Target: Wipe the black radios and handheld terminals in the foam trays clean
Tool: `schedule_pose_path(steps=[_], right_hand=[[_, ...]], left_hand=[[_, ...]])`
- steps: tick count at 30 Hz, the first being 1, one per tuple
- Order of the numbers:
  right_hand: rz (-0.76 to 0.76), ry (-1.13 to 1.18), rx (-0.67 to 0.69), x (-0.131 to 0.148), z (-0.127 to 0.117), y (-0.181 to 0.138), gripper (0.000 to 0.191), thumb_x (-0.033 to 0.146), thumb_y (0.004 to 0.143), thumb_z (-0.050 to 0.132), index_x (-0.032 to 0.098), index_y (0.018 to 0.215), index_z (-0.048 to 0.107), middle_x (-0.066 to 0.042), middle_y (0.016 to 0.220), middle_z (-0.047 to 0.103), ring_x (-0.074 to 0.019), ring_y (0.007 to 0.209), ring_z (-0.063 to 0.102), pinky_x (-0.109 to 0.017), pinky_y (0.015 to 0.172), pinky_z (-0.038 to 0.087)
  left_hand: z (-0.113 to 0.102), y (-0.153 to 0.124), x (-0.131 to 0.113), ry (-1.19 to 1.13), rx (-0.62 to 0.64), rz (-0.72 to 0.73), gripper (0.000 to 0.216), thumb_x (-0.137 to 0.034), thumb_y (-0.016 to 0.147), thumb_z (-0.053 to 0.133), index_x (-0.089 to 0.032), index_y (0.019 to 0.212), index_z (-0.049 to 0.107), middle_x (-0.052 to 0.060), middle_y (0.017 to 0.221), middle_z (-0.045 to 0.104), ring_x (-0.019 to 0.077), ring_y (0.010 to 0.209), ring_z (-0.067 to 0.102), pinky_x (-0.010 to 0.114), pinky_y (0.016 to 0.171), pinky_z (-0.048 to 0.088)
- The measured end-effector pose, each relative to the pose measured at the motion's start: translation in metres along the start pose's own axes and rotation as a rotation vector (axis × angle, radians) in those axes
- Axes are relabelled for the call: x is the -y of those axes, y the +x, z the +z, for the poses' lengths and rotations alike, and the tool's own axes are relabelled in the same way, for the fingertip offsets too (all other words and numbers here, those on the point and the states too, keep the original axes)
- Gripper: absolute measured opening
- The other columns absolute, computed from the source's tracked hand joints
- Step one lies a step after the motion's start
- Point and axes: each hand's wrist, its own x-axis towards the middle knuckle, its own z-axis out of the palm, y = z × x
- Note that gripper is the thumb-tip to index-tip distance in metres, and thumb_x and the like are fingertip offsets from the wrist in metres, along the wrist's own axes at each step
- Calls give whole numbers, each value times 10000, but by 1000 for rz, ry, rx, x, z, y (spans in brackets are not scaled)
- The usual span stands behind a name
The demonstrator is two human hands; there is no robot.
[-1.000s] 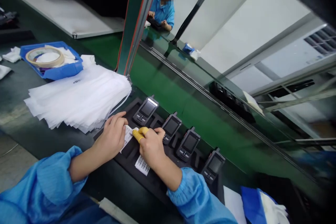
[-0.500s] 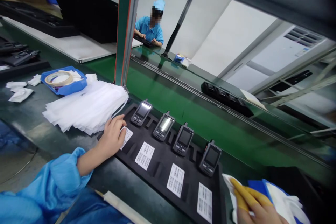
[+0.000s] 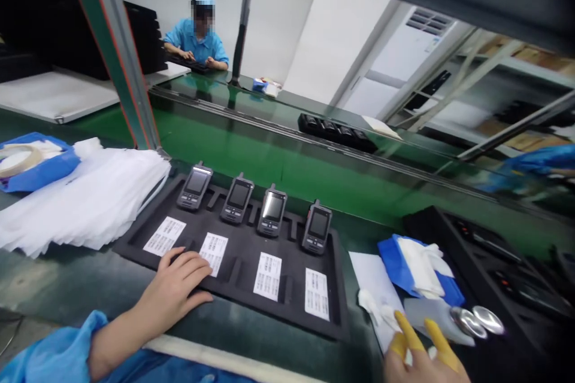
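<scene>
A black foam tray [image 3: 339,311] holds several dark handheld radios [image 3: 271,210] with screens and stub antennas along its far side. White barcode label sheets [image 3: 268,276] lie in front of them. My left hand [image 3: 177,284] rests at the tray's front edge, fingers spread beside the second label sheet and holding nothing. At the lower right, my right hand [image 3: 422,353] wears yellow finger cots, its fingers apart. It is by a crumpled white wipe [image 3: 375,306] and a translucent bottle [image 3: 433,317] with a shiny metal top. Some white shows between its fingers; whether it is held is unclear.
White bags or sheets [image 3: 90,197] are piled left of the tray, beside a blue box [image 3: 63,164] with a tape roll [image 3: 20,161]. A blue container [image 3: 390,257] with white cloths and a black case [image 3: 426,221] stand right. A co-worker [image 3: 197,39] sits across the line.
The view has swung right. My left hand has moved from the tray's left end to its front edge near the second label. More of the bottle and black case shows at right.
</scene>
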Motion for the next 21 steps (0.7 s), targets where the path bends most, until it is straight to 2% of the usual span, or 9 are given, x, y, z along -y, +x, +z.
schedule_pose_path(steps=[2, 4, 6, 9, 13, 21], right_hand=[[-107, 8, -80, 21, -5, 0, 259, 143, 756, 570, 175, 982, 692, -164, 1053, 619, -289, 821, 591, -407, 667, 431], [-157, 101, -96, 40, -9, -3, 403, 93, 756, 577, 205, 1140, 627, -156, 1149, 587, -292, 906, 596, -411, 716, 458], [-167, 199, -76, 54, -12, -12, 558, 67, 759, 578, 258, 1280, 525, -142, 1213, 549, -288, 970, 581, -413, 754, 469], [-181, 283, -29, 63, -13, -28, 669, 52, 759, 574, 314, 1358, 430, -125, 1244, 516, -276, 1008, 551, -408, 774, 472], [-141, 324, -16, 63, -10, -39, 654, 48, 773, 549, 311, 1360, 427, -128, 1238, 507, -278, 1046, 521, -421, 797, 458], [-102, 335, 21, 66, -10, -39, 526, 96, 836, 495, 307, 1317, 469, -107, 1193, 541, -260, 1057, 518, -436, 830, 436]], left_hand=[[1, 2, 1, 22, 2, 0, 206, -400, 897, 547, -233, 1011, 590, 24, 980, 678, 222, 975, 597, 428, 981, 269], [1, 4, 2, 28, -4, 4, 203, -410, 901, 532, -239, 987, 599, 22, 950, 677, 220, 942, 604, 431, 974, 281], [1, 5, 3, 27, -32, 1, 205, -418, 904, 517, -243, 966, 604, 21, 921, 676, 221, 903, 611, 438, 965, 293], [1, 7, 3, 35, -60, 12, 200, -424, 891, 527, -254, 961, 604, 16, 897, 677, 225, 855, 621, 447, 945, 303], [2, 10, 3, 45, -64, 11, 197, -430, 886, 517, -261, 942, 603, 23, 879, 681, 238, 837, 621, 468, 927, 309], [4, 12, 2, 35, -85, -13, 209, -426, 875, 513, -254, 923, 623, 40, 870, 689, 259, 828, 634, 494, 930, 329]])
